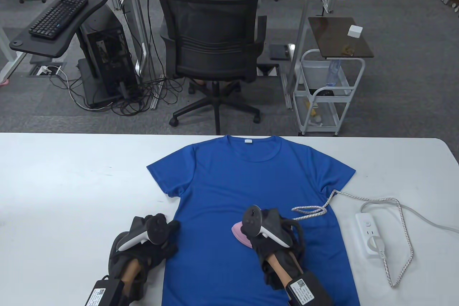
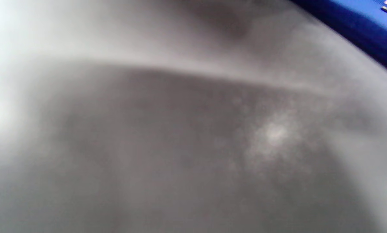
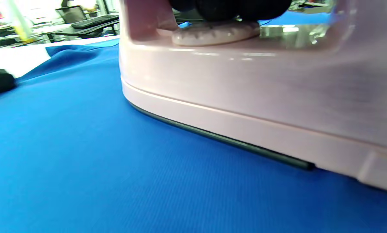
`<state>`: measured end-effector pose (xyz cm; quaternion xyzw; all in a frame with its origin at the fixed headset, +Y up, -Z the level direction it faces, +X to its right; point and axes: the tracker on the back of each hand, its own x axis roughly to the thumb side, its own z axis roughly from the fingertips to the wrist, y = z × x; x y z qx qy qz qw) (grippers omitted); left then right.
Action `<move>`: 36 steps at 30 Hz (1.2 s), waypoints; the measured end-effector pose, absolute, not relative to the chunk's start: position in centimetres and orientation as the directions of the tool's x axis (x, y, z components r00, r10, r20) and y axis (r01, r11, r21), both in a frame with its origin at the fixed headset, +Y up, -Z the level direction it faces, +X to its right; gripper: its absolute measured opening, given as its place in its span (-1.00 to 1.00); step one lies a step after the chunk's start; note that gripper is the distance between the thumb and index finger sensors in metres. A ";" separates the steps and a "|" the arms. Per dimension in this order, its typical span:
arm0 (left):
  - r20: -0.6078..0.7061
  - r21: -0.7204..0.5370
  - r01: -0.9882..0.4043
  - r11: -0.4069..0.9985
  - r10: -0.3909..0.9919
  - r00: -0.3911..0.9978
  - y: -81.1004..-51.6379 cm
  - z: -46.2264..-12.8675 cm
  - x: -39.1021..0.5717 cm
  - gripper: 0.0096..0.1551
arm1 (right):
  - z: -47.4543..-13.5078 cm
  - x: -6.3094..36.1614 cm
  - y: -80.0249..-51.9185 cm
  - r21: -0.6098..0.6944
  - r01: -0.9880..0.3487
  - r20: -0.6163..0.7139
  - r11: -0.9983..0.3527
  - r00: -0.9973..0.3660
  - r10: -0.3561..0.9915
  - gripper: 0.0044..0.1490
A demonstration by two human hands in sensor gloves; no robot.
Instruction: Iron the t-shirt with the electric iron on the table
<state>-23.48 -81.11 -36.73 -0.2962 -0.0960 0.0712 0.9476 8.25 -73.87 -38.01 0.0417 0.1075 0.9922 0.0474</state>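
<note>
The right hand (image 1: 267, 236) grips the pink iron (image 1: 241, 231), flat on the blue t-shirt (image 1: 251, 177). The left hand (image 1: 150, 241) seems to rest beside the shirt's edge; its fingers' state is unclear.

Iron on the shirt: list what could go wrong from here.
1. The pink iron sits flat on the blue shirt under the right hand; left resting in one spot, it could scorch the cloth.
2. Its cord loops over the shirt's edge by the iron and could snag or drag the fabric.
3. The left hand rests at the shirt's left edge, so a stroke that way could meet the fingers.
</note>
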 end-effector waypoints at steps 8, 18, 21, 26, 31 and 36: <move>0.141 -0.578 -0.075 0.813 0.190 0.971 -81.1 -36.8 -23.5 -0.13 | -40.7 9.4 -73.9 0.209 -0.105 -0.040 -0.972 -0.994 0.098 -0.14; 0.137 -0.577 -0.075 0.814 0.187 0.973 -81.0 -36.8 -23.5 -0.12 | -39.6 9.8 -74.0 0.229 -0.105 0.027 -0.968 -0.993 0.114 -0.14; 0.137 -0.577 -0.078 0.813 0.190 0.972 -81.1 -36.8 -23.5 -0.12 | -38.4 10.3 -74.0 0.234 -0.089 0.072 -0.968 -0.991 0.109 -0.14; 0.136 -0.576 -0.079 0.814 0.190 0.972 -81.0 -36.8 -23.5 -0.12 | -36.2 11.5 -73.9 0.266 -0.073 0.141 -0.961 -0.983 0.114 -0.15; 0.137 -0.577 -0.077 0.813 0.189 0.972 -81.0 -36.8 -23.5 -0.12 | -34.2 12.7 -73.9 0.275 -0.068 0.183 -0.959 -0.976 0.122 -0.14; 0.137 -0.575 -0.080 0.814 0.192 0.972 -81.0 -36.8 -23.5 -0.12 | -33.7 13.1 -74.0 0.240 -0.056 0.194 -0.969 -0.976 0.104 -0.14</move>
